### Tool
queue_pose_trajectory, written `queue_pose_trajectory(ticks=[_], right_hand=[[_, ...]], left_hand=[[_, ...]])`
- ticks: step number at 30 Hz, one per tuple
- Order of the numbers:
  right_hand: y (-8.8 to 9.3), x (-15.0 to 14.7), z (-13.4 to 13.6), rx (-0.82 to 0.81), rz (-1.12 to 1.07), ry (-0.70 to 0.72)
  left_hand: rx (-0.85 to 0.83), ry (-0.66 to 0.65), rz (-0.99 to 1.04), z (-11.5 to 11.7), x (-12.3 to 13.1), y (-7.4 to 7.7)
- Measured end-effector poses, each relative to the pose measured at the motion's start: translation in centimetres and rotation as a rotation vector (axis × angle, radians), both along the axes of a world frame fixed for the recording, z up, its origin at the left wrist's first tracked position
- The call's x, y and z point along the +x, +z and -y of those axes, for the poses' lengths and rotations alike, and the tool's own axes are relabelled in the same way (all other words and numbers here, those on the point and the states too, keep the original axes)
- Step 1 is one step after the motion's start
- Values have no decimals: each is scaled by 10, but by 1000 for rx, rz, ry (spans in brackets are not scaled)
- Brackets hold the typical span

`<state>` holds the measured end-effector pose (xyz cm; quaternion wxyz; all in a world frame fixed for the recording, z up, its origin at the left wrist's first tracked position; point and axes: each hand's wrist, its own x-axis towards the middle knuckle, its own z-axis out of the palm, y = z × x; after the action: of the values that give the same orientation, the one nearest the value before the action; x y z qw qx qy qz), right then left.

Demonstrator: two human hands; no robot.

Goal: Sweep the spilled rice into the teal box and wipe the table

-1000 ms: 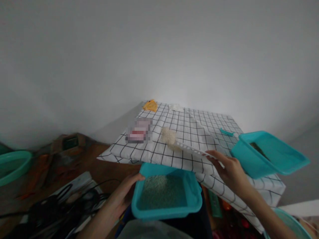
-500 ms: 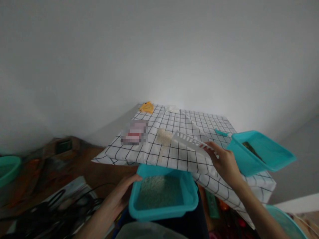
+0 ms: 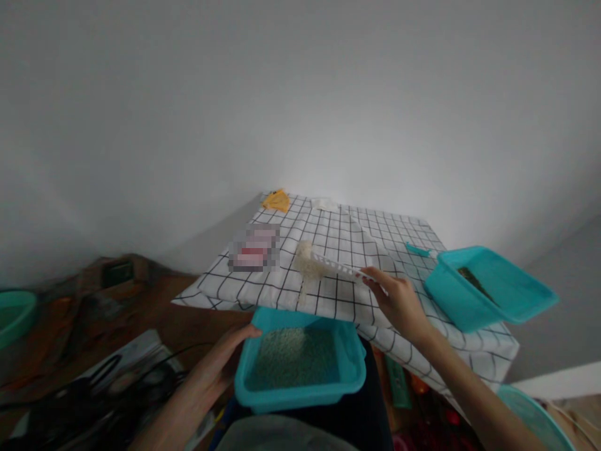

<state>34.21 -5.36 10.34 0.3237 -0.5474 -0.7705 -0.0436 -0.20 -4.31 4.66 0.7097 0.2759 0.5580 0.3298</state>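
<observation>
The white slotted scoop (image 3: 335, 267) in my right hand (image 3: 399, 300) has come back down: half a second ago I had it tipped up and clear of the grain, and now its front edge is set flat against the small heap of rice grains (image 3: 307, 262) on the checked cloth (image 3: 357, 235). A thin trail of grain (image 3: 304, 289) runs from the heap toward the near edge of the table, which was not there a second ago, so some of it has been dragged my way. I judge I am mid-sweep, drawing the heap toward the edge, with most of it not yet moved.

My right hand is closed round the scoop's handle end, fingers curled over it. My left hand (image 3: 225, 357) has stayed where it was, gripping the left rim of the teal tub (image 3: 300, 394), which sits just below the table edge, half tucked beneath the overhanging cloth, with a bed of pale grain already inside. The tub has shifted a little to my left with me.

Further out, a second teal tub (image 3: 488, 294) stands on the right of the cloth with something dark in it. A yellow scrap (image 3: 277, 200) lies at the far corner, and a tangle of black cables (image 3: 117, 388) is on the floor to my left
</observation>
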Motion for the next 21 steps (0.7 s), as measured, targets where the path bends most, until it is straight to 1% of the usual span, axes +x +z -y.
queue_pose_trajectory(ticks=[3, 7, 10, 13, 15, 17, 19, 21], right_hand=[[2, -6, 22, 15, -25, 58], [6, -19, 49, -25, -42, 123], [14, -29, 69, -41, -25, 191], [22, -36, 80, 7, 18, 267], [24, -36, 76, 39, 29, 273], [22, -32, 59, 62, 16, 230], [19, -26, 31, 80, 2, 139], [16, -22, -5, 74, 6, 6]], left_hand=[[2, 25, 13, -1, 2, 0], [2, 36, 12, -2, 4, -1], [-3, 36, 18, -3, 4, 1], [-12, 29, 28, -2, 4, 4], [-16, 28, 26, -1, 4, 5], [-11, 32, 15, -1, 5, 5], [-5, 32, 9, -1, 4, 3], [-3, 24, 8, -1, 2, 2]])
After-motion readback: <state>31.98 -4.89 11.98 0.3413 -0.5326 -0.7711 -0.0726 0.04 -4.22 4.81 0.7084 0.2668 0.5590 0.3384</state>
